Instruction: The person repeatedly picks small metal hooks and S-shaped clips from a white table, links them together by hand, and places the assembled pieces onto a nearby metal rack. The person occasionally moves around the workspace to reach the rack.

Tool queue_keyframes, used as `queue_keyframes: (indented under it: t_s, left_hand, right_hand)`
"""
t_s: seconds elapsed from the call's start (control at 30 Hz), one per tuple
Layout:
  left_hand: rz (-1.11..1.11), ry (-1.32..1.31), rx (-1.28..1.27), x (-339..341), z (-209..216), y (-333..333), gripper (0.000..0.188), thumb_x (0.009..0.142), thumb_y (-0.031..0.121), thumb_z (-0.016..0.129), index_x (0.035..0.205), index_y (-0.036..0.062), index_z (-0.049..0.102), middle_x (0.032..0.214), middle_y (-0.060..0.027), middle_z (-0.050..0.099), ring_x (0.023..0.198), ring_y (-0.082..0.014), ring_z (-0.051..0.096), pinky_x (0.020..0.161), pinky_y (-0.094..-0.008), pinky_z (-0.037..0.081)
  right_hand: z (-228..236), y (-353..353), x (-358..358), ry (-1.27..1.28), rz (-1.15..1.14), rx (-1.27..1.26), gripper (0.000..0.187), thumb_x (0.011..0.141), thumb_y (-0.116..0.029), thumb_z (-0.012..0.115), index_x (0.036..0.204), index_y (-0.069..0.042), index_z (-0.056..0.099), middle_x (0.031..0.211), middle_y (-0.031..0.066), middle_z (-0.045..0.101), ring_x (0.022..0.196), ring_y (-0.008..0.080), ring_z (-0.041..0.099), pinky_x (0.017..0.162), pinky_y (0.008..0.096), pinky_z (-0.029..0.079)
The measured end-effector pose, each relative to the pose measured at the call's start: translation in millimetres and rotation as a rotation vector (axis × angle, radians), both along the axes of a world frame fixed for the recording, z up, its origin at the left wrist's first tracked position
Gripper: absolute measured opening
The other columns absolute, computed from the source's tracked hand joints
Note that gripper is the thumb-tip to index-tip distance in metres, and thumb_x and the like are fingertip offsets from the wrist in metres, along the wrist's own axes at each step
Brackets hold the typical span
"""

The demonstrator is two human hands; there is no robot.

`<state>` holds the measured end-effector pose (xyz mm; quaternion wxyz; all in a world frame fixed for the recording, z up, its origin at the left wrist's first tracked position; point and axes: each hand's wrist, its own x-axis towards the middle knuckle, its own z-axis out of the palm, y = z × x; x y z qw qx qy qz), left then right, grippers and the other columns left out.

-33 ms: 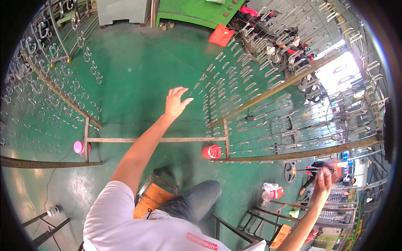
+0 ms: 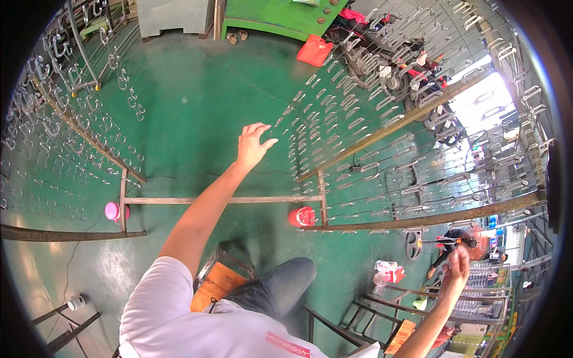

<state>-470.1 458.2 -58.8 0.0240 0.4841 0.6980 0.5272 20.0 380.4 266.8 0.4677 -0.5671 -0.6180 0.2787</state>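
Observation:
My left hand (image 2: 253, 145) is stretched forward over the green floor, with its thumb apart from its bent fingers and nothing visible between them. Just beyond its fingertips hangs the end of a strand of metal hooks (image 2: 288, 111), which belongs to the rack on my right. Raised low on the right side is my right hand (image 2: 457, 269), its fingers drawn together; whether something small is in them I cannot make out. Above that hand runs the lower wooden rail (image 2: 388, 223) of the rack, with rows of metal clips (image 2: 358, 123) strung behind it.
Another rack with hanging hooks (image 2: 54, 125) stands on my left, joined by a low crossbar (image 2: 262, 199). A red bucket (image 2: 302, 216) and a pink container (image 2: 113, 210) sit near its ends. Wooden-seated stools (image 2: 222, 284) are close to my legs. A motorcycle (image 2: 391, 77) is parked behind.
My right hand has dropped slightly and looks less blurred. The left hand has barely shifted.

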Motion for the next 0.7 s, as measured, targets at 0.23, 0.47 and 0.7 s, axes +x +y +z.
queue_keyframes:
  t_s: [0.23, 0.47, 0.7]
  left_hand:
    - [0.058, -0.035, -0.089, 4, -5, 35, 0.016, 0.077, 0.027, 0.070, 0.089, 0.0171, 0.073, 0.104, 0.0029, 0.064, 0.103, -0.0198, 0.053, 0.085, -0.0406, 0.039]
    - [0.035, 0.011, -0.097, 5, -7, 41, 0.022, 0.076, 0.024, 0.071, 0.097, 0.0183, 0.070, 0.109, 0.0016, 0.061, 0.107, -0.0212, 0.052, 0.087, -0.0411, 0.040]
    - [-0.007, -0.005, -0.124, 11, -4, 68, 0.024, 0.073, 0.025, 0.074, 0.096, 0.0199, 0.070, 0.110, 0.0040, 0.059, 0.110, -0.0184, 0.048, 0.090, -0.0414, 0.037]
  right_hand:
    - [-51, -60, 57, 0.224, -0.196, -0.133, 0.017, 0.085, -0.013, 0.065, 0.100, -0.011, 0.059, 0.084, -0.0064, 0.055, 0.073, 0.0027, 0.050, 0.054, 0.0159, 0.036]
    - [-83, -88, 71, 0.331, -0.235, -0.183, 0.015, 0.087, -0.011, 0.064, 0.101, -0.011, 0.059, 0.088, -0.0068, 0.057, 0.073, 0.0031, 0.051, 0.056, 0.0178, 0.038]
    - [-95, -108, 75, 0.334, -0.252, -0.201, 0.016, 0.087, -0.016, 0.063, 0.102, -0.012, 0.058, 0.087, -0.0067, 0.056, 0.073, 0.0035, 0.050, 0.054, 0.0178, 0.038]
